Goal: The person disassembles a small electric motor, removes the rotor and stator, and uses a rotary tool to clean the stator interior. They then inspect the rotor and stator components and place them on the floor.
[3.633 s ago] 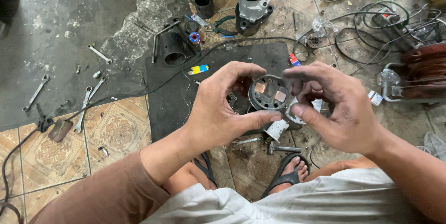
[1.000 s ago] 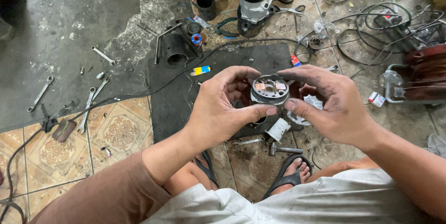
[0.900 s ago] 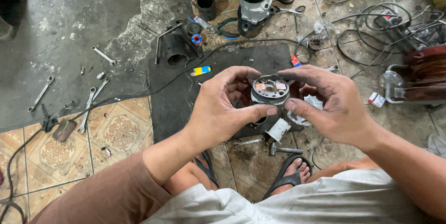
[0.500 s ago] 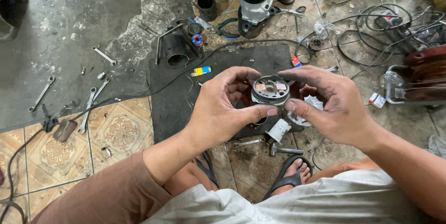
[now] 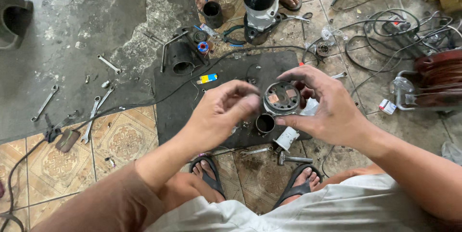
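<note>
Many scattered wrenches [image 5: 45, 102] on patterned tiles [image 5: 122, 138]

Floor, left: we see bare grey concrete [image 5: 72, 15], stained and patchy.
Floor, near and right: we see patterned brown tiles [image 5: 120, 138], worn and dusty.
Mat: we see a dark rubber sheet [image 5: 178, 111] lying over the tiles.
Clutter: we see spanners [image 5: 45, 102] on the concrete and black cables [image 5: 380, 44] coiled on the tiles.
Light: we see even, soft light with no hard shadows.

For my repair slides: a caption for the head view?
Right hand holds a round metal part, left hand beside it, over a black mat.
</note>
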`<state>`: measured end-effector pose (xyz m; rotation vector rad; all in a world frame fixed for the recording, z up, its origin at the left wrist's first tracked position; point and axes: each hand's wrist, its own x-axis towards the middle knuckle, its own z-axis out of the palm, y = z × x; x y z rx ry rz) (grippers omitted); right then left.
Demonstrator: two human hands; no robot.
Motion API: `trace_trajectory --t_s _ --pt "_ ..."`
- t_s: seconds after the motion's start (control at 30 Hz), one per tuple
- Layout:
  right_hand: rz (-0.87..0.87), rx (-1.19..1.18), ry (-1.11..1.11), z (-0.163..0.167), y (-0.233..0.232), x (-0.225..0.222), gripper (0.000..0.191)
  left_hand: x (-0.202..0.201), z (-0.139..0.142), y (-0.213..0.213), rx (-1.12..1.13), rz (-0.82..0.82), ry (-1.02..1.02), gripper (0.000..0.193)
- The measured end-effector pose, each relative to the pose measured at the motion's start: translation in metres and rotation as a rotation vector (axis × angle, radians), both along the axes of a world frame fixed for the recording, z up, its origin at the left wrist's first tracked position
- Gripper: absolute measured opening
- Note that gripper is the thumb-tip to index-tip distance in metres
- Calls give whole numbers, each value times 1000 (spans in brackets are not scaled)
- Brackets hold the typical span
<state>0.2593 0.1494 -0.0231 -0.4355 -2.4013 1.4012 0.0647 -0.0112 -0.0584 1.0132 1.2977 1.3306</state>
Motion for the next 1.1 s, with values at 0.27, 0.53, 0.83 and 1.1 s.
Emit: trace_trajectory --t_s 0.27,0.53,0.83,1.1 --pt "-78 188 5 1 6 5 67 -38 -42 -88 -1170 -906 933 63" --pt "-51 198 63 6 5 4 66 -35 -38 -116 -1187 -885 1066 61" --pt "-32 225 154 9 0 12 67 -30 -21 -113 -1190 -866 1096 69" --pt "-24 332 232 12 -4 14 67 -8 -14 -101 -1182 -1030 1167 88"
